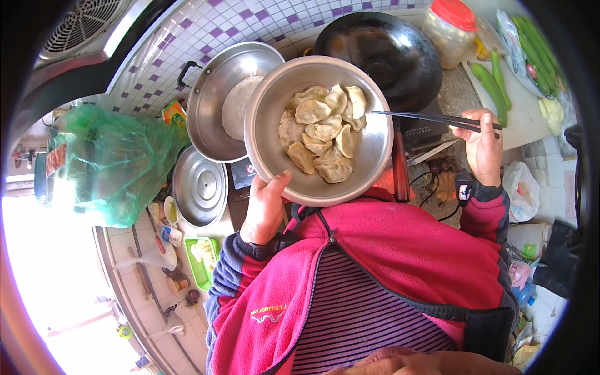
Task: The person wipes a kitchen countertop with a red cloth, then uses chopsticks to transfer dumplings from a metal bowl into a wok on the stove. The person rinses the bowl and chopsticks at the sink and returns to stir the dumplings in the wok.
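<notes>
My left hand (266,205) grips the near-left rim of a steel bowl (267,136), thumb on top. Several cooked dumplings (326,131) lie heaped in the bowl. A pair of black chopsticks (431,118) is held in my right hand (483,145), off to the right of the bowl. Their tips reach over the bowl's right inner wall, close to the dumplings; whether they touch anything I cannot tell. Behind the bowl on the left is a steel pan (206,112), partly covered by it, with a pale round area on its bottom. A black wok (384,61) sits behind on the right.
A steel lid (202,187) lies left of the bowl, beside a green plastic bag (112,164). The wok's reddish handle (401,168) points towards me. Green vegetables (490,86) lie on a white board at right, near a red-lidded jar (447,37). A green tray (199,272) holds pale pieces.
</notes>
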Demonstrator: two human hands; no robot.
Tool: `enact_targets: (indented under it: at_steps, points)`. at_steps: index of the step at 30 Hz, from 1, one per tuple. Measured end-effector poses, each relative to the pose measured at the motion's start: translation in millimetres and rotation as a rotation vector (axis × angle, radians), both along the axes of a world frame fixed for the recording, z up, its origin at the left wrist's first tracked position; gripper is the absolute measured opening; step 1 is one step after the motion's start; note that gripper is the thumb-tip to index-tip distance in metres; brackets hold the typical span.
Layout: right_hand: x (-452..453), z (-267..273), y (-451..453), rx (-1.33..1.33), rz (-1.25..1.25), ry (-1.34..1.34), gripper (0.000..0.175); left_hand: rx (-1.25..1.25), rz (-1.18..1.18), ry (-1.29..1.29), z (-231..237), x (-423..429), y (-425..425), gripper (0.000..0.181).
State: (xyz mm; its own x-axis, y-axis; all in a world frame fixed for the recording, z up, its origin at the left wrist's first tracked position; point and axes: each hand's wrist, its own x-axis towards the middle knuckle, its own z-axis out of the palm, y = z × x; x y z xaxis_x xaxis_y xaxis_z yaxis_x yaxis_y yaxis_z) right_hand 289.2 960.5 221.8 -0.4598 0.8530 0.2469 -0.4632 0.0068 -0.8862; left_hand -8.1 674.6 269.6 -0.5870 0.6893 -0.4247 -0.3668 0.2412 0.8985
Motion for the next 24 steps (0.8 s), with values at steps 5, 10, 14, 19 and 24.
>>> enact_targets:
  at_steps: [5,10,14,19,24]
  points:
    - [-9.1,-2.3,-0.4,-0.038,-0.007,-0.017,0.035,0.043,0.019,-0.053,-1.2,-0.7,2.1,0.037]
    - [-22.0,7.7,-10.1,0.014,-0.025,-0.017,0.033,0.078,0.019,-0.047,-3.3,-1.7,4.3,0.037]
    - [-38.9,16.1,-34.6,0.072,-0.058,-0.055,0.032,0.055,0.007,-0.056,-6.6,-2.7,5.5,0.036]
    - [-62.3,14.6,-48.7,0.027,-0.129,-0.123,0.035,0.099,-0.029,-0.062,-7.4,-2.2,7.2,0.037]
    - [-59.5,1.0,-34.8,-0.162,-0.128,-0.036,0.034,0.122,-0.012,-0.035,-8.1,-0.7,7.9,0.038]
